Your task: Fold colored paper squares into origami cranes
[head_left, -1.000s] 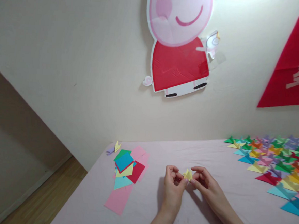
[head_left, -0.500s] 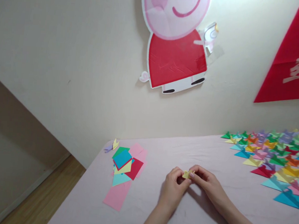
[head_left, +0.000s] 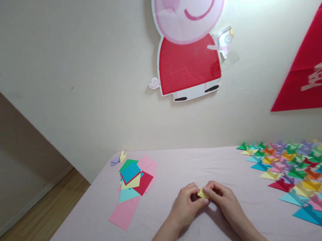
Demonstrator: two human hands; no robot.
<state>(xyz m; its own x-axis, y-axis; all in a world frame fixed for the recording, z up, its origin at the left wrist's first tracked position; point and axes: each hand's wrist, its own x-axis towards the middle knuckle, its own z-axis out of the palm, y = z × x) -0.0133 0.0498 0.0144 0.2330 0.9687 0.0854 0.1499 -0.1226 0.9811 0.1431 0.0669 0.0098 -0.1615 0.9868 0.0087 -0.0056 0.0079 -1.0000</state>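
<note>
A small piece of folded yellow paper (head_left: 202, 193) is pinched between my two hands above the cloth-covered surface. My left hand (head_left: 187, 203) is closed on its left side, thumb stretched along the lower edge. From the right, my right hand (head_left: 222, 196) grips the paper between thumb and fingers. The fingertips cover much of it, so its full folded shape is hidden.
Loose coloured paper sheets (head_left: 131, 181) lie in an overlapping pile at the left. Behind them sit a yellow folded paper (head_left: 123, 156) and a purple one (head_left: 115, 161). Rows of folded paper cranes (head_left: 306, 178) fill the right side. A wall (head_left: 104, 94) rises behind.
The yellow paper has turned in my fingers and now shows a flatter face. My right thumb has shifted onto its top. The whole view has moved slightly.
</note>
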